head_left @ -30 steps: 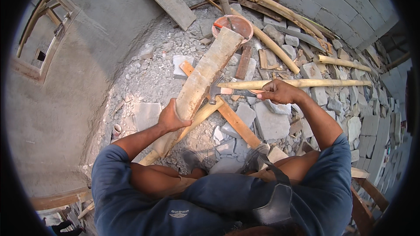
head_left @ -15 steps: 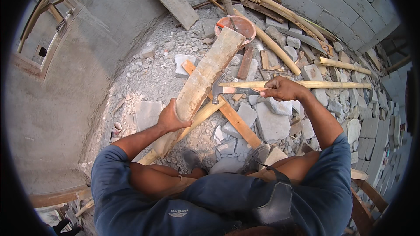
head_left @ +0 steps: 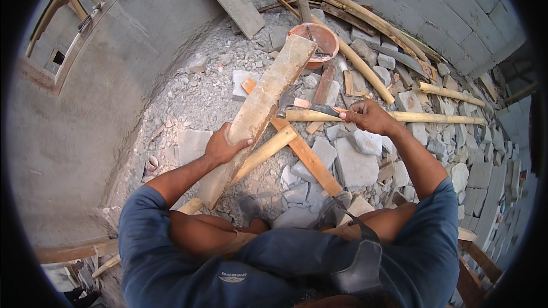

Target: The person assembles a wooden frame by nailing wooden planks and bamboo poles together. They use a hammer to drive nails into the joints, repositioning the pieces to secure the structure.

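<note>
A long, cement-crusted wooden plank (head_left: 264, 100) slants from near my knees up toward an orange-rimmed bucket (head_left: 323, 41). My left hand (head_left: 224, 145) is closed around its lower half, thumb over the edge. From the right, my right hand (head_left: 365, 118) grips a hammer (head_left: 323, 108) by the end of its dark handle. The hammer's head lies close beside the plank's right edge; whether it touches cannot be told. Beneath the hammer runs a pale round pole (head_left: 422, 117). Another round pole (head_left: 265, 151) and an orange-brown wood strip (head_left: 313, 162) cross below the plank.
Broken stone blocks (head_left: 357, 159) and rubble surround my feet. A rough plastered wall (head_left: 97, 120) rises at left, with a block wall (head_left: 422, 5) at the back. A handsaw (head_left: 402, 58) and several poles lie beyond the bucket. A wide board (head_left: 228, 0) leans at the back left.
The plank has rolled in my left hand, showing more of its narrow edge and lower end. The hammer's head has moved slightly up and turned, while my grip on both stays closed.
</note>
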A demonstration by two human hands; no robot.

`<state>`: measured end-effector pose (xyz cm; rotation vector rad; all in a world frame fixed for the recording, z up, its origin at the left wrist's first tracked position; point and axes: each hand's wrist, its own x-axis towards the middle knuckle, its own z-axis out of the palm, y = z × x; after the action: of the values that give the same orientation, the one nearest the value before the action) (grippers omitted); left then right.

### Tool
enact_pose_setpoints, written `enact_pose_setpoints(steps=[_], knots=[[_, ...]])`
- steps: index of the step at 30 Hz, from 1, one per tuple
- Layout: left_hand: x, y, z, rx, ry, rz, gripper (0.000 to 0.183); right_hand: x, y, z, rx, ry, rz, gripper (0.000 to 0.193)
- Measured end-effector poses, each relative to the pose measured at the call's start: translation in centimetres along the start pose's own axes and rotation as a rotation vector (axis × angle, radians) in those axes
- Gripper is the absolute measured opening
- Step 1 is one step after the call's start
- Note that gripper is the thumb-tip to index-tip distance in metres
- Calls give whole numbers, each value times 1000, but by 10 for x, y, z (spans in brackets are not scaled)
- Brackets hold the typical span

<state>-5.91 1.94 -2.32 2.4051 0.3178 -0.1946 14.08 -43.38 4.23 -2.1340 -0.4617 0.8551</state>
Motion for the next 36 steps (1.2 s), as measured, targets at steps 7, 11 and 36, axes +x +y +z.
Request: enact_pose_setpoints(steps=[7,11,36], knots=[[14,-7,-18,159,79,-285,107,8,7,44,-77,127,-34,62],[15,6,-38,170,1,-354,107,3,-6,60,-107,148,7,63],[50,-19,-107,283,178,-459,103,56,-59,92,-185,258,-42,72]])
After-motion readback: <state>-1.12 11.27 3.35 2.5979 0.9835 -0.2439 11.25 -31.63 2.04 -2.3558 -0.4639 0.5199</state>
